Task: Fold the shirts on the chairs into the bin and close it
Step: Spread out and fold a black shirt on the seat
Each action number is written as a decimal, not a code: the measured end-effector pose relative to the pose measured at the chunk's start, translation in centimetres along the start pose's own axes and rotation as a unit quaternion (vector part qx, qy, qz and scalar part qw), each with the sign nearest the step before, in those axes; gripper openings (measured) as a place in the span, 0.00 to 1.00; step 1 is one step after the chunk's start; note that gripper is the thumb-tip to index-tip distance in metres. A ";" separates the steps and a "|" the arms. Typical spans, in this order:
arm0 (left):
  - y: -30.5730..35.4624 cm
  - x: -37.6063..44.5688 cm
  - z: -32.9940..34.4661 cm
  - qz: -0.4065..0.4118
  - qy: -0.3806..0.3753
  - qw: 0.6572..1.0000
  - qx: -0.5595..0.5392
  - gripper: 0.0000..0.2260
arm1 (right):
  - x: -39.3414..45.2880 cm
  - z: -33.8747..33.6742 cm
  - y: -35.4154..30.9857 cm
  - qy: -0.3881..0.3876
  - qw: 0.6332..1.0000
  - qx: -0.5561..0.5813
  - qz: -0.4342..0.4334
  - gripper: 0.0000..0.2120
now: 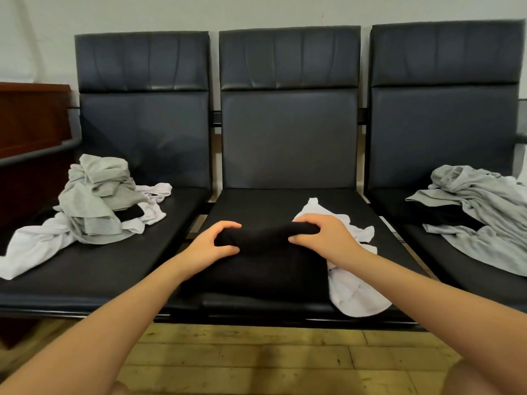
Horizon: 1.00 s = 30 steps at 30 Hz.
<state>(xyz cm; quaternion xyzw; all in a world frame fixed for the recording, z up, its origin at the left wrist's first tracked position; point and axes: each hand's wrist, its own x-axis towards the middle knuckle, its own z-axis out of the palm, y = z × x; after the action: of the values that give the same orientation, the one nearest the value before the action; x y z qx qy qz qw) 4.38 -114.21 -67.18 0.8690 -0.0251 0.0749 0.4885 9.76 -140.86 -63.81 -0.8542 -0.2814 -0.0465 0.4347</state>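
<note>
Black shirt (pixel 265 260) on the middle chair (pixel 288 143), pinched by left grip (pixel 212 246) and right grip (pixel 322 238)

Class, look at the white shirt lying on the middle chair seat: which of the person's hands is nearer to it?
Right. The right hand grips the black shirt directly beside and partly over the white shirt. The left hand grips the black shirt's other end, farther away.

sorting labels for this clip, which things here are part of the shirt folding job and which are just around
Part of the job:
- black shirt, gripped by left hand and right hand
- white shirt beside it
- left pile of grey and white shirts
- right pile of grey shirts
- chairs

Just around:
- wooden cabinet
- wood floor

No bin is in view.
</note>
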 end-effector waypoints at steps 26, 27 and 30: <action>-3.9 -36.1 -16.9 -0.285 0.476 0.829 -0.068 0.13 | -4.0 27.5 -26.9 -0.335 0.928 0.160 -0.030 0.08; -4.6 -38.2 -16.6 -0.313 0.474 0.821 -0.066 0.14 | -5.4 29.2 -27.4 -0.351 0.924 0.147 -0.038 0.09; -6.2 -44.0 -15.3 -0.369 0.479 0.793 -0.068 0.15 | -9.7 33.6 -28.3 -0.403 0.907 0.115 -0.044 0.09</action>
<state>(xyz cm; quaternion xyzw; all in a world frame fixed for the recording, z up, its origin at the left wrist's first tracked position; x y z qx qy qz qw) -39.99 -99.26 -71.37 0.6295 0.5299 0.2935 0.4867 -18.69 -106.19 -67.49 -0.7310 -0.4735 0.3152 0.3769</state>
